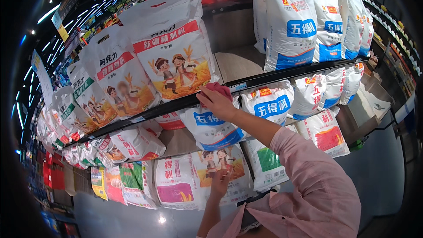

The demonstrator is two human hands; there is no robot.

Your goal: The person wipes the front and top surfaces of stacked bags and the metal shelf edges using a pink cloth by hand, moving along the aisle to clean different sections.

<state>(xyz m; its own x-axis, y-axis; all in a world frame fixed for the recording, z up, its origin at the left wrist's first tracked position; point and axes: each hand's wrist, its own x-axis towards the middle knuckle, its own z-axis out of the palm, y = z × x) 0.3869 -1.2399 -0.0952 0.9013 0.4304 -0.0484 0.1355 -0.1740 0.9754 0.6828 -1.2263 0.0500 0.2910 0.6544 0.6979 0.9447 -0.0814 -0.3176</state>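
Note:
My right hand (pixel 219 105) presses a dark pink cloth (pixel 219 89) against the black front rail (pixel 261 76) of the upper shelf. The cloth is bunched under my fingers, beside a price tag (pixel 238 87). Just left of it stands a large white flour bag (pixel 178 62) with two cartoon figures and wheat. Below my wrist is a white and blue flour bag (pixel 211 132) on the middle shelf. My left hand (pixel 220 182) hangs lower with its fingers curled and nothing visible in it, in front of a flour bag with a cartoon print (pixel 238 168).
White and blue flour bags (pixel 290 29) stand on the upper shelf at the right. More bags (pixel 114 79) line it to the left. Large sacks (pixel 175 185) rest at the bottom, near the grey floor (pixel 132 219). An open carton (pixel 370 102) lies at the right.

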